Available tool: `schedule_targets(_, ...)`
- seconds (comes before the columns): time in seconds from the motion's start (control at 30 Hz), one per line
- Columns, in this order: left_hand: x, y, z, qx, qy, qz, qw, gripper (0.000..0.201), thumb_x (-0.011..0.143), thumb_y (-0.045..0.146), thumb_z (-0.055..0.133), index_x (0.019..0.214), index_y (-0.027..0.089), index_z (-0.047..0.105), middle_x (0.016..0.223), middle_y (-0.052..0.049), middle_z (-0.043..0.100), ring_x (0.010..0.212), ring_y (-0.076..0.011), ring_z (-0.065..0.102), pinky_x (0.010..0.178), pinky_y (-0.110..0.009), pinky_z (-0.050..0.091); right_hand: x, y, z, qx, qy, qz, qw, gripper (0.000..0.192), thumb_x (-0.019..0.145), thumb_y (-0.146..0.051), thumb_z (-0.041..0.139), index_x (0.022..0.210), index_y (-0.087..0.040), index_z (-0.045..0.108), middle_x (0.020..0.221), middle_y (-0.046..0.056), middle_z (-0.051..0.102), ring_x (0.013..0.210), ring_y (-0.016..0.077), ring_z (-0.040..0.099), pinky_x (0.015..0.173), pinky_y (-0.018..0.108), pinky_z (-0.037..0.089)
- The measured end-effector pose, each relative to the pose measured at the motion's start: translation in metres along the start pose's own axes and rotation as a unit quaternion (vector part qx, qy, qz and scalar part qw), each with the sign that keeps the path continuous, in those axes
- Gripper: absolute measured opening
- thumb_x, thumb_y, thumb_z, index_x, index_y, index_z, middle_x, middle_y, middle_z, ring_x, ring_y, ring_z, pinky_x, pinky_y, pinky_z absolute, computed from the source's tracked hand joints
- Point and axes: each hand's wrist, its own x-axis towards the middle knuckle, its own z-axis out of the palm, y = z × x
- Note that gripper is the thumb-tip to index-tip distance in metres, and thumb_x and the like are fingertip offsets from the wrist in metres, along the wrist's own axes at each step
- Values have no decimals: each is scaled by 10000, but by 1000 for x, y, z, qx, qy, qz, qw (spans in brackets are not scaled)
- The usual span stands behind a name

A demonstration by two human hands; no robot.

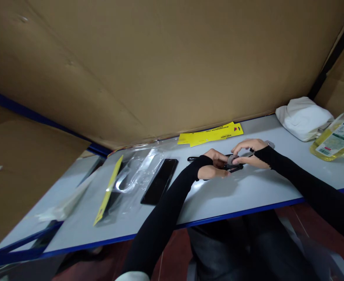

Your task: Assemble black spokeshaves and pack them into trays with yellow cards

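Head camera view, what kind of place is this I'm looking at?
Probably a packing or assembly bench in a small workshop. Cardboard sheets wall off a grey table; yellow cards, clear packaging and a black phone lie on it, and both hands work a small black part.

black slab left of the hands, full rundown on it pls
The black slab is a thin, flat rectangle, glossy and dark, much like a phone lying with a blank face up. It lies flat on the grey table, long axis slanted toward the cardboard wall. Its left long edge meets or overlaps crumpled clear plastic packaging; which one cannot be told. The left hand is apart from it; nothing else touches it.
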Motion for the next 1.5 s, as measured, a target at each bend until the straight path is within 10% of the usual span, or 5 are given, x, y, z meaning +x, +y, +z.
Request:
schedule_targets(0.4,-13,17,-23,-5,67,42,997,293,691,293,941,919,138,843,919,-152,831,742,-232,793,672,-313,619,-3,-1,2,200,-60,111,972,460,751,-555,882,869,-185,635,742,51,779,564,150,688,440,210,460)
schedule_targets(0.73,-16,17,5,-16,159,100,982,364,775,348,911,933,180,629,934,-150,839,669,-233,795,708,-375,657,-6,3,2,118,-61,103,986,335,746,-464,867,922,-184,810,745,30,775,635,137,661,603,242,513)
schedule_targets(1.0,-12,19,3,-11,193,142,971,506,807,454,896,1060,223,523,945,-113,844,512,-157,696,595,-318,611,-11,-10,-12,-31,-59,20,998,345,934,-458,678,1137,-249,862,631,-38,604,545,90,461,523,232,314)
schedule_targets(1.5,0,9,20,-64,238,175,953,473,868,524,831,982,236,475,844,-72,827,446,-114,607,493,-243,498,-13,-17,3,-48,-54,44,996,276,943,-436,667,1055,-252,839,807,5,784,636,137,659,608,251,485)
